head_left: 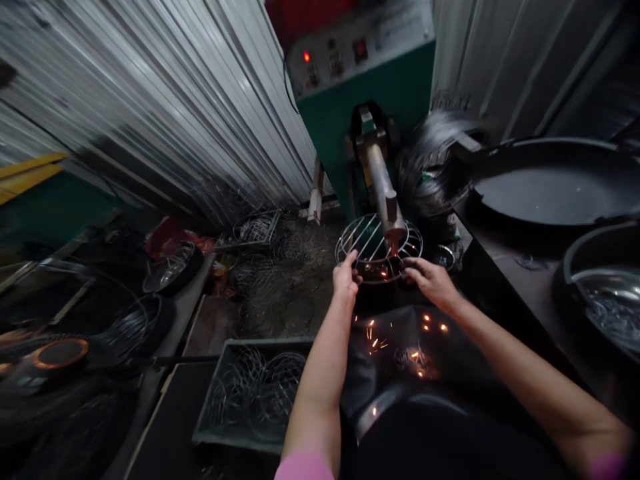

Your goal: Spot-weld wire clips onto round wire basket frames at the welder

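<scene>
A round wire rack (361, 238) with parallel bars lies under the electrode arm (383, 183) of a spot welder. My left hand (346, 275) is closed on its near-left rim, thumb on top. At the near-right rim, my right hand (433, 281) pinches with thumb and fingers; whether a small part is also between them is too dark to see. An orange glow shows where the electrode tip meets the rack. Sparks (373, 337) fly down in front of a dark apron (365, 373) over my lap.
The green welder cabinet (325, 137) stands ahead, with a lit red lamp. At lower left, a green crate (211, 407) holds wire rings. A wire coil (425, 157) sits right of the welder, beside dark round pans (540, 193). A fan-like object (60, 353) is far left.
</scene>
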Demonstrator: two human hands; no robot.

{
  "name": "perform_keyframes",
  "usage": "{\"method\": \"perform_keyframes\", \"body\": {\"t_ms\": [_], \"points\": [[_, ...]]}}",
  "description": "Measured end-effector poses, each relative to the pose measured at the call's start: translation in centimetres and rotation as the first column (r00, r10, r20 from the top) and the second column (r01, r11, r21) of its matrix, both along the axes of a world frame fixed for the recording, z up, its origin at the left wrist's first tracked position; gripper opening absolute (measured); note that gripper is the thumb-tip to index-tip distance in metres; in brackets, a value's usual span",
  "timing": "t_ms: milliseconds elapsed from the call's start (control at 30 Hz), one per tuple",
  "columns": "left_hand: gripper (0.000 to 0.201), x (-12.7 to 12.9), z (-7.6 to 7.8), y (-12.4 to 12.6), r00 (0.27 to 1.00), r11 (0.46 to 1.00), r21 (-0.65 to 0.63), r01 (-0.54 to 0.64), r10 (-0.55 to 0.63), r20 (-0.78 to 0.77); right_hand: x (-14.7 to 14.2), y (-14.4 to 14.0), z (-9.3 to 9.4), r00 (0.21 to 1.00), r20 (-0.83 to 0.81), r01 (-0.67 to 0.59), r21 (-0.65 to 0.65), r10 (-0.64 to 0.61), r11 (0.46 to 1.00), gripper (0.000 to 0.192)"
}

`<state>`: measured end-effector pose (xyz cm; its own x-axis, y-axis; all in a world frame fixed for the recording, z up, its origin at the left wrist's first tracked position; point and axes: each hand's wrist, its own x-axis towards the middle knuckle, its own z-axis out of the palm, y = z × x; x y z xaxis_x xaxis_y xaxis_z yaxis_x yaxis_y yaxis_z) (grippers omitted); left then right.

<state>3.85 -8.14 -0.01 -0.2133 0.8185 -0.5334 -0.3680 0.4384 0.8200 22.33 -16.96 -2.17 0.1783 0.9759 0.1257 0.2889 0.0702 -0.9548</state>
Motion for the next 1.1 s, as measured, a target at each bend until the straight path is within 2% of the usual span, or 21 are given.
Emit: {"method": "perform_keyframes", "body": {"t_ms": [67,100,167,267,333,400,500,633,700,800,933,1033,1100], "points": [[0.048,-1.5,0.2,1.0,0.996,0.995,-0.055,0.088,-0.088,0.011,1.1,-2.3,-1.4,0.99,0.128,0.055,0.029,-0.058,0.998,0.032],[0.049,-2.3,0.2,1.7,0.993,0.991,-0.073,0.115,-0.115,-0.005,1.7,-3.6,-2.4,0.978,0.202,0.048,0.002,-0.047,0.999,0.03],[0.045,-3.4,0.3,3.5,0.981,0.98,-0.08,0.183,-0.187,-0.044,2.6,-6.2,-4.6,0.929,0.358,-0.042,-0.149,0.093,0.988,0.02],[0.039,-3.9,0.4,5.2,0.953,0.954,-0.051,0.295,-0.297,-0.049,3.0,-8.8,-7.5,0.768,0.506,-0.187,-0.41,0.393,0.893,0.015],[0.036,-3.5,0.5,5.3,0.954,0.955,-0.015,0.295,-0.295,-0.057,2.6,-9.3,-8.4,0.645,0.564,-0.211,-0.517,0.516,0.829,0.018],[0.036,-3.1,0.4,4.4,0.968,0.97,0.012,0.244,-0.242,-0.071,1.7,-9.0,-8.8,0.543,0.607,-0.178,-0.592,0.58,0.786,0.02],[0.036,-2.9,0.0,2.0,0.989,0.991,0.041,0.129,-0.126,-0.072,0.1,-7.9,-9.1,0.468,0.623,-0.102,-0.666,0.627,0.739,0.017],[0.042,-3.2,-0.7,-1.1,0.999,0.998,0.061,0.011,-0.009,-0.037,-2.1,-7.1,-10.3,0.439,0.587,-0.078,-0.729,0.68,0.68,0.009],[0.046,-3.2,-0.9,-2.0,1.0,0.998,0.07,-0.008,0.01,-0.023,-2.8,-7.5,-10.8,0.43,0.579,-0.09,-0.736,0.692,0.671,0.015],[0.05,-2.7,-1.0,-2.2,0.999,0.997,0.08,-0.022,0.024,-0.021,-2.9,-8.6,-11.2,0.425,0.578,-0.114,-0.729,0.697,0.675,0.028],[0.049,-3.0,-1.0,-1.8,0.999,0.997,0.063,-0.039,0.041,-0.026,-3.0,-9.2,-11.0,0.436,0.554,-0.142,-0.736,0.709,0.662,0.028],[0.046,-4.2,-0.6,-2.0,0.999,0.997,0.066,-0.027,0.029,-0.022,-4.3,-8.9,-10.3,0.497,0.524,-0.152,-0.732,0.692,0.664,0.023],[0.041,-3.6,0.0,-2.1,1.0,0.997,0.073,0.023,-0.022,-0.006,-4.9,-9.1,-9.0,0.594,0.473,-0.16,-0.723,0.651,0.672,0.017]]}}
